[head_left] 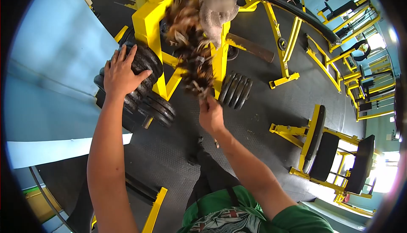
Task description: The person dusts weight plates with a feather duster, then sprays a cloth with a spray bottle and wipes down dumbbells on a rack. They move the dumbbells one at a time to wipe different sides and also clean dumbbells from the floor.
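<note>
My left hand (123, 74), fingers spread, rests on black weight plates (146, 63) stacked beside a yellow machine frame (150, 25). More black plates and a metal bar end (147, 122) show below it. My right hand (210, 113) is closed round the lower end of a brown feather duster (197, 59); the duster's feathers are blurred and reach up in front of the yellow frame. A grey cloth (214, 14) hangs at the top of the frame, partly behind the feathers. To the right of the duster, several black plates (235, 90) sit low by the frame.
A pale blue wall (51, 71) stands close on the left. At the right are a yellow and black bench (324, 148) and more gym machines (339, 67). A rusty bar (254, 48) sticks out from the frame. Black textured floor (258, 118) lies below.
</note>
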Demonstrator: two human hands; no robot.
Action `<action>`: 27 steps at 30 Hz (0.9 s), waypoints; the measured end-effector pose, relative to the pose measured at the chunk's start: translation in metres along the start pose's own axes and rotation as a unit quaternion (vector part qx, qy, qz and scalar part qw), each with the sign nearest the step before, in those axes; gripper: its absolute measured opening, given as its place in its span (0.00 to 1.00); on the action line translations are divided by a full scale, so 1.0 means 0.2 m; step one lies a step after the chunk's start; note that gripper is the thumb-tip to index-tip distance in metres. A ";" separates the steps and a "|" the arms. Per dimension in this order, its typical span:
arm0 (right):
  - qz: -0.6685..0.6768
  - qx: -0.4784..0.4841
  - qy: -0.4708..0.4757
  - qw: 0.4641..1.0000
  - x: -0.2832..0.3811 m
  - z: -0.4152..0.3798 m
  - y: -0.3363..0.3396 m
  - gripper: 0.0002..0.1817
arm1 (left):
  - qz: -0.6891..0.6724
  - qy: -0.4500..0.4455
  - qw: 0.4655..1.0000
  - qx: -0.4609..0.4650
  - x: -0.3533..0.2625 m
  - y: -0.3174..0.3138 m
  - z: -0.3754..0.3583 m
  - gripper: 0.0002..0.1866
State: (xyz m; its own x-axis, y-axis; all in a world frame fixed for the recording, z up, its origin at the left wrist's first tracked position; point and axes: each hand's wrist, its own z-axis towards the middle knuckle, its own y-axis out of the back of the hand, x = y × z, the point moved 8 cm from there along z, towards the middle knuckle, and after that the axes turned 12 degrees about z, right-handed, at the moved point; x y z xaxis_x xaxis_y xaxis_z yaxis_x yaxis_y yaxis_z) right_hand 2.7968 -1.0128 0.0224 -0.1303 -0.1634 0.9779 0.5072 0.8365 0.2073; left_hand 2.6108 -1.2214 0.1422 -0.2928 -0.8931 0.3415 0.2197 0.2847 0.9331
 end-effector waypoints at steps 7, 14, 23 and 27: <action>-0.141 0.051 -0.170 0.974 -0.22 -0.38 0.27 0.13 | 0.003 0.011 0.999 0.031 -0.01 0.00 0.01 0.45; -0.442 0.054 -0.106 0.889 -0.25 -0.29 1.05 0.22 | 0.014 -0.130 0.980 -0.148 -0.29 0.12 -0.19 0.45; -0.529 0.123 -0.017 0.839 -0.67 0.24 1.27 0.27 | -0.299 -0.205 0.931 0.029 -1.35 -0.55 -0.71 0.43; -0.510 0.186 0.053 0.838 -1.02 0.31 1.17 0.28 | -0.332 -0.135 0.926 0.118 -1.65 -0.93 -0.83 0.45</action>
State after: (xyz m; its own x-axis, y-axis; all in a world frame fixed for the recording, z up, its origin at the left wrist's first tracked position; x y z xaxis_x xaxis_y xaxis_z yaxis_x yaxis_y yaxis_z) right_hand 2.8883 -0.7518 -0.1300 -0.2473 -0.9223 0.2969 -0.1261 0.3344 0.9339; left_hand 2.8210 -1.0376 -0.1627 -0.5192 -0.7880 -0.3308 -0.2920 -0.2002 0.9352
